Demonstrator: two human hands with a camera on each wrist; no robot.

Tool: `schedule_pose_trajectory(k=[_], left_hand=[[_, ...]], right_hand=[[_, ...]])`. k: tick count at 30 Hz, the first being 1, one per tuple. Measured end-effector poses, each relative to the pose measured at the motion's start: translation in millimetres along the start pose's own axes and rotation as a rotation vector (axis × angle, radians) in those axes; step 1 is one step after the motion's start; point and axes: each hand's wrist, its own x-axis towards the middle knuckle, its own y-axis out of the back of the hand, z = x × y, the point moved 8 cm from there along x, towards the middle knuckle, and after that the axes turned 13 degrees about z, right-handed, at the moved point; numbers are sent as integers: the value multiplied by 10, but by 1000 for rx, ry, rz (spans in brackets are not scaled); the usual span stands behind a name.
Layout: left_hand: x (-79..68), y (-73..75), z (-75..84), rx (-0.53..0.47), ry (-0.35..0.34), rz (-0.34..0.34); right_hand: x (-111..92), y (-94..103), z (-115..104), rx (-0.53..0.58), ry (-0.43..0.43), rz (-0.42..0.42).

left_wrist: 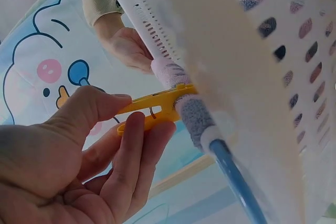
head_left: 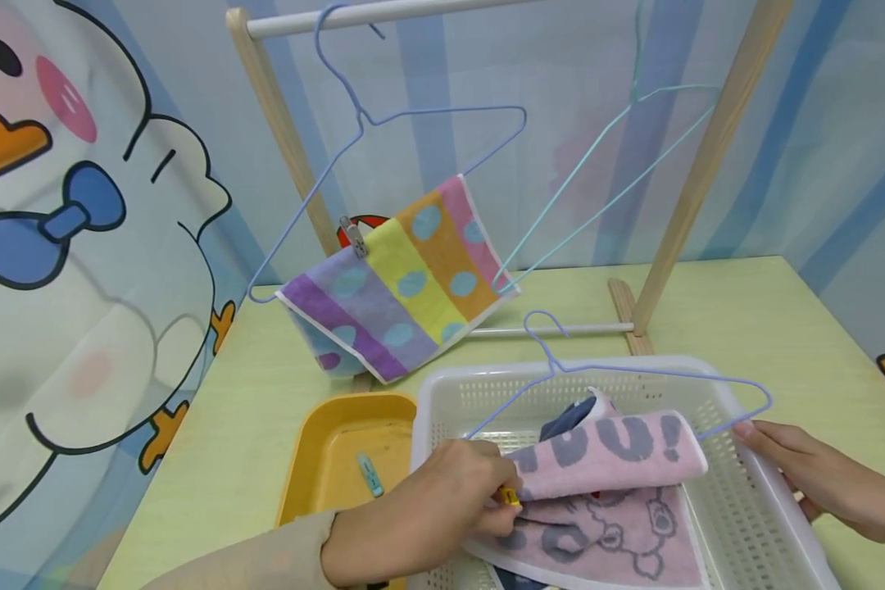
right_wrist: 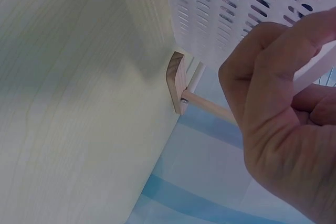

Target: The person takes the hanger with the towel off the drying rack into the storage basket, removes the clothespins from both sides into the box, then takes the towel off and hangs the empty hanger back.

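At nine to ten o'clock, a painted duck (head_left: 143, 344). Near eleven, one post of a wooden rack (head_left: 283, 131) and a blue hanger (head_left: 362, 119) hooked on its rail. Just left of centre, draped askew over that hanger, a striped towel (head_left: 420, 283) with a grey peg (head_left: 353, 236) on its upper fold. At seven o'clock, a yellow tray (head_left: 324, 459) with a teal peg (head_left: 369, 474) lying inside. At six, the left hand (head_left: 442, 500), thumb and fingers clamped on a yellow peg (left_wrist: 157, 99), tip of the peg against the left end of a pink towel. Between four and five, in and above a white basket (head_left: 752, 516), the pink towel (head_left: 619, 455), folded over the bar of a second blue hanger (head_left: 553, 365). Between one and two, a green hanger (head_left: 633, 100). At four, the right hand (head_left: 819, 471), fingers curled round the basket's rim, thumb tip near the second blue hanger's end; contact there impossible to tell.
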Motion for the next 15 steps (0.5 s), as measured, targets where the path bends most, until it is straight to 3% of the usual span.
schedule_pose_trajectory(k=[15], left_hand=[[6,110,26,-51,17,-8]], right_hand=[[-1,6,-10,-43,-45,42]])
